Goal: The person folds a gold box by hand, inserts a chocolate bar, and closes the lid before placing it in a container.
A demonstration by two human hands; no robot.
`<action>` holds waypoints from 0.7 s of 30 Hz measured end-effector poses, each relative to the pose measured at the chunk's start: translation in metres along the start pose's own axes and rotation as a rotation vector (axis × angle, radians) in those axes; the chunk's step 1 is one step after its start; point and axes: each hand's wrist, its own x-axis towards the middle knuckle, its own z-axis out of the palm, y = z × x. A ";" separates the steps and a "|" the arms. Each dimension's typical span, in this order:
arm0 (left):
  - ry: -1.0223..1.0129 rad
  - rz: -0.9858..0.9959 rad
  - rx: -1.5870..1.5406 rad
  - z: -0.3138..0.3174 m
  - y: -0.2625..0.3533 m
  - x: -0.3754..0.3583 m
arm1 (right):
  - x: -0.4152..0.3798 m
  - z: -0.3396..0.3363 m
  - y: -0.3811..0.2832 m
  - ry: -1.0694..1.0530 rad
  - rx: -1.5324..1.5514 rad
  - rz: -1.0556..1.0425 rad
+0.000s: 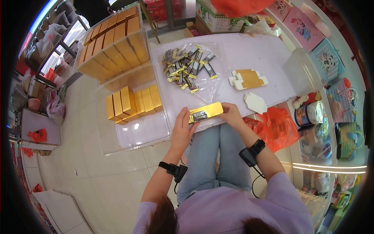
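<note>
A gold box (210,111) lies between my two hands at the front edge of the table. A small dark chocolate bar (200,116) with HERSHEY lettering shows at its left part. My left hand (183,124) is closed on the left end, thumb beside the bar. My right hand (232,116) pinches the right end, its fingertips partly hidden behind the box. Beyond my hands, a pile of wrapped chocolate bars (191,66) lies on a clear plastic bag (216,58). To the right are an unfolded gold-and-white carton (249,79) and a flat white card piece (255,103).
Several gold boxes (134,102) stand in a clear tub (152,134) at the left. Behind it, another clear bin (148,50) is packed with more gold boxes. A red plastic bag (276,128) hangs near the table's right front, beside stocked shelves (317,156).
</note>
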 end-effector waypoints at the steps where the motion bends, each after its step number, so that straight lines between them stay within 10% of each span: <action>1: 0.001 0.001 0.000 0.000 0.000 0.000 | -0.002 0.001 -0.002 0.027 -0.030 0.042; 21: 0.000 -0.116 -0.213 -0.003 0.002 0.000 | -0.011 -0.023 -0.022 -0.264 -0.019 0.041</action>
